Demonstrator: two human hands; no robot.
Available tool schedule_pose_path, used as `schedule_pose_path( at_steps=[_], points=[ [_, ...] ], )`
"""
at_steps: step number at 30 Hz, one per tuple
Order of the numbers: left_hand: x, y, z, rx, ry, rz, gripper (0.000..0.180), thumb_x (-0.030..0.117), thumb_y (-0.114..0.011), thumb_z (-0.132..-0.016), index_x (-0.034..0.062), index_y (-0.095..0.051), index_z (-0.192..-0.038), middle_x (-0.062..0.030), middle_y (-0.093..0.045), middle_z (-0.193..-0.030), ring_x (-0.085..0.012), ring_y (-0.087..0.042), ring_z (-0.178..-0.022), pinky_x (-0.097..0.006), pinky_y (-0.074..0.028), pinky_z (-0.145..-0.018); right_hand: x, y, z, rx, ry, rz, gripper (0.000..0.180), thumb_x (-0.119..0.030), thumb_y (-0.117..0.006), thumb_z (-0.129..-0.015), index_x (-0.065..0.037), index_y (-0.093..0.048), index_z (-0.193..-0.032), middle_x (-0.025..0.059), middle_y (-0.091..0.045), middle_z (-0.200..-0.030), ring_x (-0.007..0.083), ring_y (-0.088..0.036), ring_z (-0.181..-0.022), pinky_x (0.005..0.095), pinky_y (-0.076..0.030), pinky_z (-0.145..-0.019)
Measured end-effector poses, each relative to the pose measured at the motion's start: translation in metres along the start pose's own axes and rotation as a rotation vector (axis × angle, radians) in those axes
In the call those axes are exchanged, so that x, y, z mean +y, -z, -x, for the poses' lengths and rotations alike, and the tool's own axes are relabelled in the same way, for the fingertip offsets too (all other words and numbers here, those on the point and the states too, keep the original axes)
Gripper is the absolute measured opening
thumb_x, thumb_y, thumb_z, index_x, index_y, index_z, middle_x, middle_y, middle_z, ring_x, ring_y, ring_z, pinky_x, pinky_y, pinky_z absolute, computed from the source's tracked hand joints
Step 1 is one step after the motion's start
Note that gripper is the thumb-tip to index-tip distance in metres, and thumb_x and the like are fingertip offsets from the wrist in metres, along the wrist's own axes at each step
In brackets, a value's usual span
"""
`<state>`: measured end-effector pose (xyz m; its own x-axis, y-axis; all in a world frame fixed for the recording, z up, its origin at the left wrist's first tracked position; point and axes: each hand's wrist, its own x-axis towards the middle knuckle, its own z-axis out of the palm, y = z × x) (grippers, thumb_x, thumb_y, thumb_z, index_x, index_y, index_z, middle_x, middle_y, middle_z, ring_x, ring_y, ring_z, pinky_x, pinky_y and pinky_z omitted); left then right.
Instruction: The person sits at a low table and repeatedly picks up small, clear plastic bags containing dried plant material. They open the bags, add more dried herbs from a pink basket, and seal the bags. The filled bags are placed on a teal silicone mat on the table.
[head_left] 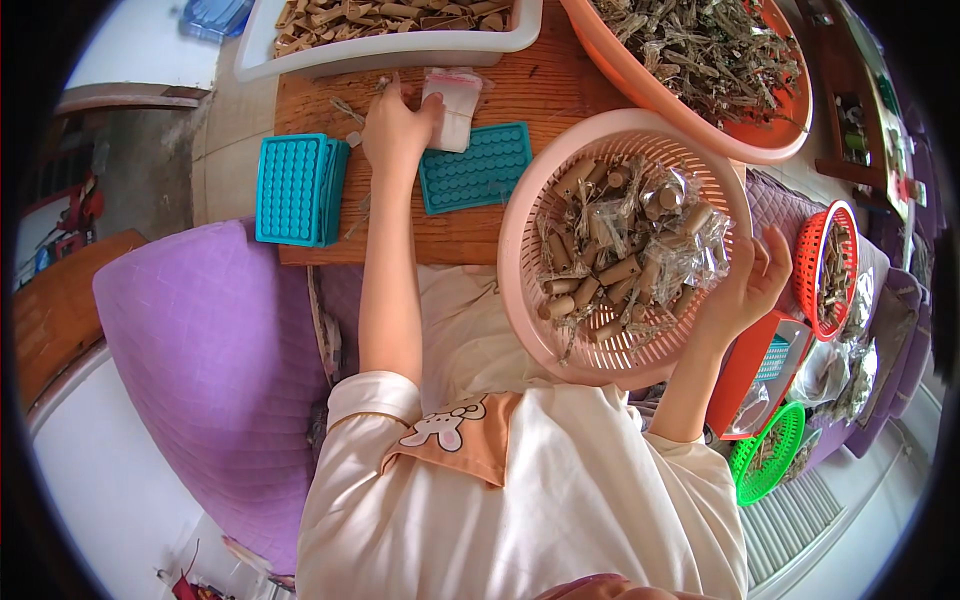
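Note:
My left hand is over the wooden table, thumb and fingers apart. Its thumb is beside a stack of small clear plastic bags with a pinkish edge; I cannot tell whether it touches them. The stack overlaps the far edge of a teal tray with rows of round cups. My right hand hovers at the right rim of a pink slotted basket, fingers spread and holding nothing. Inside the basket lie many short brown tubes, some wrapped in twisted clear film.
More teal trays stand stacked on the table's left. Behind is a white bin of loose brown pieces. An orange basin holds dark, film-wrapped pieces. Red and green baskets are at right, a purple-covered seat at left.

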<state>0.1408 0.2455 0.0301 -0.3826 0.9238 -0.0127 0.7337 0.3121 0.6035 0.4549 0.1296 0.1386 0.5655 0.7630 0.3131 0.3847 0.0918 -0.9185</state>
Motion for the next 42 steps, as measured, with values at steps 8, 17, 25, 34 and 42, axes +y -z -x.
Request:
schedule_pose_path(
  at_steps=[8,17,25,34,42],
  points=[
    [-0.001,-0.003,-0.012,-0.103,0.11,0.063,0.026,0.032,-0.058,-0.072,0.0072,-0.064,-0.077,-0.0122,-0.064,-0.075,-0.0313,-0.061,-0.075,-0.038,-0.047,-0.068,-0.022,-0.006,0.019,-0.888,0.179,0.387,0.016,0.003,-0.056,-0.073,0.0,-0.057,-0.088,0.0114,-0.056,-0.083,0.0217,-0.057,-0.066,0.0275,-0.046,-0.059],
    [-0.002,0.002,-0.005,-0.018,-0.051,0.039,0.028,0.029,-0.049,-0.083,0.0051,-0.063,-0.084,-0.0177,-0.062,-0.076,-0.036,-0.059,-0.075,-0.041,-0.045,-0.067,-0.022,-0.02,0.05,-1.126,0.356,0.943,0.036,0.001,-0.051,-0.065,-0.004,-0.053,-0.1,0.0078,-0.051,-0.092,0.0257,-0.047,-0.086,0.0342,-0.041,-0.076],
    [0.01,0.015,0.028,0.176,-0.34,0.33,0.022,0.022,-0.05,-0.087,0.0037,-0.062,-0.091,-0.0122,-0.063,-0.077,-0.0212,-0.061,-0.07,-0.029,-0.045,-0.062,-0.014,-0.009,0.032,-1.304,0.498,0.856,0.035,-0.006,-0.05,-0.067,-0.005,-0.051,-0.102,0.0057,-0.054,-0.085,0.0235,-0.048,-0.083,0.0331,-0.042,-0.073],
    [0.05,0.072,0.104,-0.713,-0.282,1.36,0.035,0.02,-0.058,-0.083,-0.0043,-0.052,-0.108,-0.0015,-0.059,-0.067,-0.0061,-0.053,-0.06,-0.018,-0.04,-0.054,-0.028,-0.007,0.013,-1.026,0.245,0.331,0.025,0.002,-0.057,-0.073,-0.001,-0.054,-0.097,0.0118,-0.052,-0.101,0.026,-0.053,-0.082,0.0317,-0.045,-0.071],
    [0.081,0.071,0.122,-1.025,-0.112,1.084,0.045,0.019,-0.06,-0.082,0.002,-0.046,-0.121,-0.0005,-0.056,-0.068,-0.0062,-0.054,-0.062,-0.02,-0.042,-0.058,-0.033,0.0,0.023,-0.862,-0.274,-0.204,0.025,-0.005,-0.058,-0.081,0.002,-0.05,-0.103,0.007,-0.054,-0.094,0.0112,-0.053,-0.078,0.023,-0.045,-0.068]
  ],
)
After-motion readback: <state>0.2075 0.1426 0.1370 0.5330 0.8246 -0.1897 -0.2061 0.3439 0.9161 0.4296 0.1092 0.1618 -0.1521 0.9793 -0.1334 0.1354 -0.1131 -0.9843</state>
